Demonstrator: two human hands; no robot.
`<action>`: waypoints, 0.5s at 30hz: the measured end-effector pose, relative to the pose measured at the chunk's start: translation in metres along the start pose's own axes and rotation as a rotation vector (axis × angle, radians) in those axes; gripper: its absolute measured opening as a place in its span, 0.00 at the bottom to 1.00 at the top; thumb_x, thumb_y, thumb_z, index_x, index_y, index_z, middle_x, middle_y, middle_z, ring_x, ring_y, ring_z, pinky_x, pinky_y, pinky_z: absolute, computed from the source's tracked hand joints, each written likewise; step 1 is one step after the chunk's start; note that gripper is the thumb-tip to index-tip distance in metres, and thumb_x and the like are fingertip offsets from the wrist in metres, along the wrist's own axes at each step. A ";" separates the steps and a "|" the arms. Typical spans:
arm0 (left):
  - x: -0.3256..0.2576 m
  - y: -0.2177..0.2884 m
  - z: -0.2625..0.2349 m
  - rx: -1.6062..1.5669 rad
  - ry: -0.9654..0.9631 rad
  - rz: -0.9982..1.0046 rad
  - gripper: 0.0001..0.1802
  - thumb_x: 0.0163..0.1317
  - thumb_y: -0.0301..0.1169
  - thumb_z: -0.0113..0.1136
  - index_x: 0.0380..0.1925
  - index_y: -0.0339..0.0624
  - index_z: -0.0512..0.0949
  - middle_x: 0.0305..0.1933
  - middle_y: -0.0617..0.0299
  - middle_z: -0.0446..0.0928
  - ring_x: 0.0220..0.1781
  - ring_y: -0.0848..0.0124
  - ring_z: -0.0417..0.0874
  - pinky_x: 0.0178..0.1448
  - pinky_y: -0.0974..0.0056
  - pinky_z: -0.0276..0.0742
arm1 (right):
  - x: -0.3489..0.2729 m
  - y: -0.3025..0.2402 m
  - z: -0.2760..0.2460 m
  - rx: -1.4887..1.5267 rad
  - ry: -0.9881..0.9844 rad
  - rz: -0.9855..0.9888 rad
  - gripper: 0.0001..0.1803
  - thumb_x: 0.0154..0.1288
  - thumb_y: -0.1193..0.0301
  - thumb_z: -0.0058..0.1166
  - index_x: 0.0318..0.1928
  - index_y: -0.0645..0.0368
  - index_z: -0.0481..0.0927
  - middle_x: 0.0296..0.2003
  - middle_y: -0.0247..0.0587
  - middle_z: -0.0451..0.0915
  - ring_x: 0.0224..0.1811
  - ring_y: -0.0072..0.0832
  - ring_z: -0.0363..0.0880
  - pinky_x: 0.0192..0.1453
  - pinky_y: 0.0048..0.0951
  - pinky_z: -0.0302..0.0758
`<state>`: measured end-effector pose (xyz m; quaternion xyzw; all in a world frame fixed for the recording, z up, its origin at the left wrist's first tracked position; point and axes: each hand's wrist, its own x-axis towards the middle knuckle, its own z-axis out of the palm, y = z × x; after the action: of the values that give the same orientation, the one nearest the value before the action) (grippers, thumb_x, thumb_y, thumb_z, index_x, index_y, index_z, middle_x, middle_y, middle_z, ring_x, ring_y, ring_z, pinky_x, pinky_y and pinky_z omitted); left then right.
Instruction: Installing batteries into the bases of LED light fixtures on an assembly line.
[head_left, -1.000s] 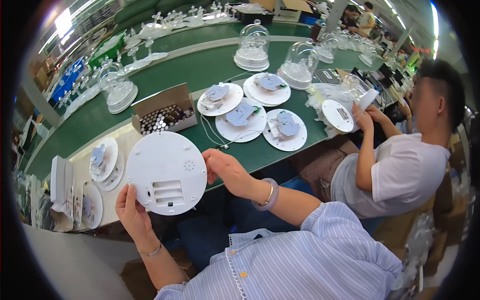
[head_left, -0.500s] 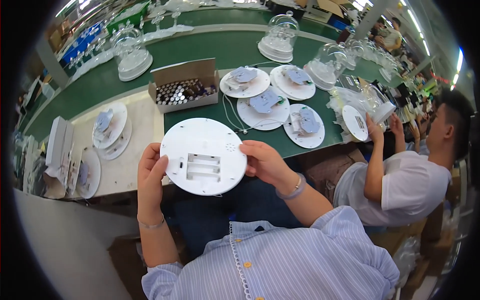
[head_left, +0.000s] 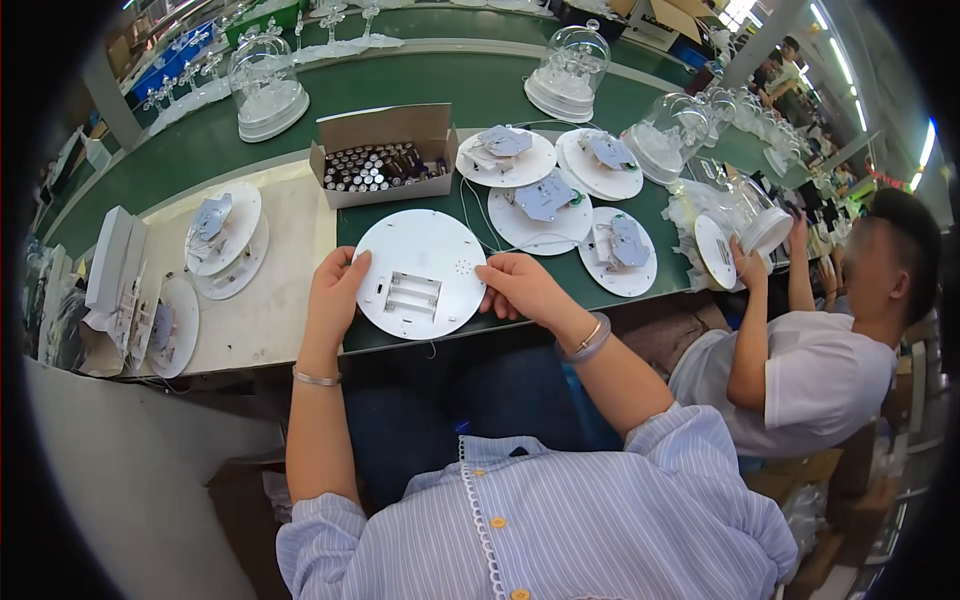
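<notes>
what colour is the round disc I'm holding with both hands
White. The round disc, with its open battery slots, shows best in the head view, held between the left hand and right hand.

Left hand (head_left: 335, 295) and right hand (head_left: 520, 288) holding a round white base (head_left: 420, 272) by its edges, open battery slot facing up, over the green table (head_left: 200, 150), cardboard box of batteries (head_left: 380, 160) just behind, co-worker (head_left: 810, 350) seated at right

A factory assembly line: long green conveyor belt (head_left: 430, 80), repeated white disc bases (head_left: 505, 158).
</notes>
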<state>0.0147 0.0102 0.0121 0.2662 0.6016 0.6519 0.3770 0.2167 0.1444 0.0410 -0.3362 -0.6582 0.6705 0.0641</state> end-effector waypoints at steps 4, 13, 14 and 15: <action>-0.001 -0.009 -0.001 -0.035 0.007 0.066 0.10 0.60 0.33 0.49 0.32 0.36 0.69 0.21 0.67 0.73 0.19 0.85 0.69 0.21 0.79 0.61 | -0.001 -0.026 0.004 -0.838 0.406 -0.467 0.11 0.54 0.67 0.50 0.25 0.64 0.75 0.14 0.43 0.73 0.14 0.31 0.71 0.20 0.28 0.66; -0.007 -0.014 0.001 -0.119 0.035 0.153 0.10 0.59 0.30 0.51 0.34 0.33 0.69 0.22 0.67 0.73 0.21 0.85 0.69 0.24 0.80 0.62 | 0.117 -0.084 0.013 -1.035 0.255 -0.646 0.08 0.48 0.70 0.51 0.28 0.60 0.78 0.26 0.45 0.77 0.32 0.38 0.75 0.37 0.34 0.71; -0.008 -0.013 0.001 -0.119 0.033 0.159 0.10 0.59 0.30 0.51 0.34 0.33 0.69 0.22 0.67 0.73 0.21 0.85 0.69 0.24 0.80 0.62 | 0.127 -0.084 0.016 -1.037 0.259 -0.651 0.08 0.48 0.70 0.51 0.28 0.60 0.78 0.26 0.45 0.77 0.32 0.38 0.75 0.37 0.34 0.71; -0.009 -0.013 0.001 -0.113 0.040 0.160 0.10 0.59 0.30 0.51 0.34 0.33 0.69 0.21 0.67 0.73 0.21 0.85 0.69 0.24 0.80 0.62 | 0.133 -0.085 0.020 -1.117 0.207 -0.559 0.08 0.48 0.70 0.50 0.28 0.59 0.79 0.27 0.45 0.77 0.31 0.40 0.75 0.37 0.35 0.72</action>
<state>0.0228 0.0030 0.0009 0.2788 0.5479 0.7181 0.3262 0.0735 0.2091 0.0691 -0.1973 -0.9623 0.1479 0.1150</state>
